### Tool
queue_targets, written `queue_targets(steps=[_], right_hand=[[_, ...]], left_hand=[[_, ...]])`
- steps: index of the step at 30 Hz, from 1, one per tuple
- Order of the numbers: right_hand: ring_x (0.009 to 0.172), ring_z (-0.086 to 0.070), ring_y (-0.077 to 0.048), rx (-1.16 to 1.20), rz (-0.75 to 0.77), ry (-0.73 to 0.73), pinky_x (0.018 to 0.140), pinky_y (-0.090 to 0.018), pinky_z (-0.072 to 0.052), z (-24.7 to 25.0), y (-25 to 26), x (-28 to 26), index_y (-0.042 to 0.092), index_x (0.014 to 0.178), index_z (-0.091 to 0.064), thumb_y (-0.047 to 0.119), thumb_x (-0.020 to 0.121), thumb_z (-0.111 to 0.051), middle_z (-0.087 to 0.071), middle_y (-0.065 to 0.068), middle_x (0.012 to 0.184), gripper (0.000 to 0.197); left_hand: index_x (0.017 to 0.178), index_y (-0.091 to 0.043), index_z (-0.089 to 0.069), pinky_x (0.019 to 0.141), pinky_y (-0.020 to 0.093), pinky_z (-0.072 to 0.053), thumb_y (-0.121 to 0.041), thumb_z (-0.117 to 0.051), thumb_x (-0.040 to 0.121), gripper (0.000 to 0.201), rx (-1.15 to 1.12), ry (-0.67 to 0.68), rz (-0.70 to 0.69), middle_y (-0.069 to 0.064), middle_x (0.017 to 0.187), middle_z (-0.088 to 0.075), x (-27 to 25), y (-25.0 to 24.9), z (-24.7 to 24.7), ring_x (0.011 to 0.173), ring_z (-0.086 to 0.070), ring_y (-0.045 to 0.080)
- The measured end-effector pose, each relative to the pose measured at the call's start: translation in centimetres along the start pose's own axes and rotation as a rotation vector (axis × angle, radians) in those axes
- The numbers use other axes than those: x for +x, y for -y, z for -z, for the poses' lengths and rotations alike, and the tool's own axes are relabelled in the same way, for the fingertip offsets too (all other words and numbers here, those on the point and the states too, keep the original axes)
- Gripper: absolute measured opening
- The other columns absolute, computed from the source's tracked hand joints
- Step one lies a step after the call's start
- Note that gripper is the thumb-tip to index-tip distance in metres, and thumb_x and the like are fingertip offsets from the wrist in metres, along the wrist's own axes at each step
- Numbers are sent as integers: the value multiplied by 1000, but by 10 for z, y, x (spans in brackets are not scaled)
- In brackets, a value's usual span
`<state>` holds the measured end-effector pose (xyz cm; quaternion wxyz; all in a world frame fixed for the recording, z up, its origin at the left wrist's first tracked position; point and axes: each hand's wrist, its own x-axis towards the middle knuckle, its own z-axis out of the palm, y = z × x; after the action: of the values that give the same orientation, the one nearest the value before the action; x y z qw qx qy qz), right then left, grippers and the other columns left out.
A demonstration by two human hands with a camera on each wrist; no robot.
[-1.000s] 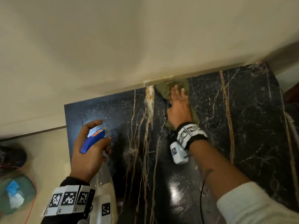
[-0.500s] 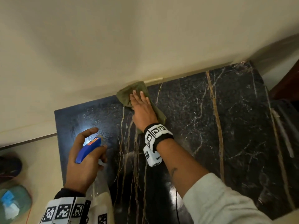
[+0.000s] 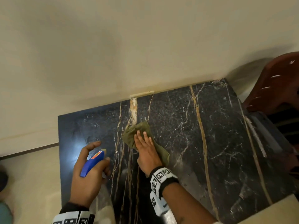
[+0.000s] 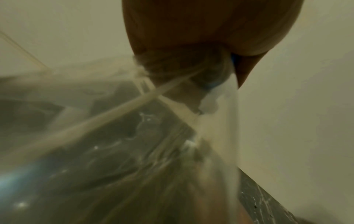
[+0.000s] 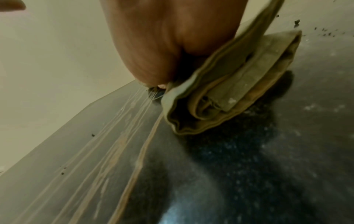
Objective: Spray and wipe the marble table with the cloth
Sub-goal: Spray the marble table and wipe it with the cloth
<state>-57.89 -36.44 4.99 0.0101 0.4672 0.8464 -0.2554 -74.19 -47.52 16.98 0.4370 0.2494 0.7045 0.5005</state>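
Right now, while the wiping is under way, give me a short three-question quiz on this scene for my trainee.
1. True or false: the right hand lies flat on the green cloth, pressing it onto the marble table.
2. Multiple choice: what is in the grip of the left hand? A) a sponge B) a spray bottle with a blue head C) nothing
3. Fill in: the cloth lies closest to the table's ____ edge, left or right as the head view shows it.

Key: 1 true; 2 B; 3 left.
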Motion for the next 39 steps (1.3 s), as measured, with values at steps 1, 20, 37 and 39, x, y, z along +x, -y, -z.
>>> queue_targets(steps=[1, 20, 37, 39], right_hand=[[152, 12, -21, 14, 6, 1, 123, -37, 7, 1, 0, 1, 15, 159, -4, -3, 86, -47, 6, 1, 166, 87], [153, 7, -23, -43, 96, 4, 123, -40, 6, 23, -36, 13, 15, 158, -9, 7, 92, -50, 1, 1, 166, 79], [152, 8, -30, -14, -124, -137, 124, -46, 2, 66, -88, 97, 15, 158, -10, 6, 90, -53, 2, -5, 166, 81], [152, 8, -29, -63, 27, -57, 124, -47, 0, 56, -69, 103, 14, 158, -9, 10, 92, -50, 2, -6, 167, 77]], left_hand=[[122, -28, -62, 54, 33, -47, 13, -59, 93, 50, -13, 7, 2, 19, 64, -59, -3, 2, -1, 59, -55, 32], [125, -27, -62, 50, 34, -52, 8, -64, 89, 50, 70, -143, -21, 22, 78, -67, 46, -31, -51, 63, -62, 27], [125, -16, -62, 42, 26, -47, 14, -60, 88, 48, 38, -199, -55, 34, 70, -58, 86, -34, -105, 56, -56, 27], [126, -17, -62, 42, 26, -47, 13, -60, 89, 48, 43, -206, -50, 30, 69, -59, 86, -33, -106, 57, -57, 27]])
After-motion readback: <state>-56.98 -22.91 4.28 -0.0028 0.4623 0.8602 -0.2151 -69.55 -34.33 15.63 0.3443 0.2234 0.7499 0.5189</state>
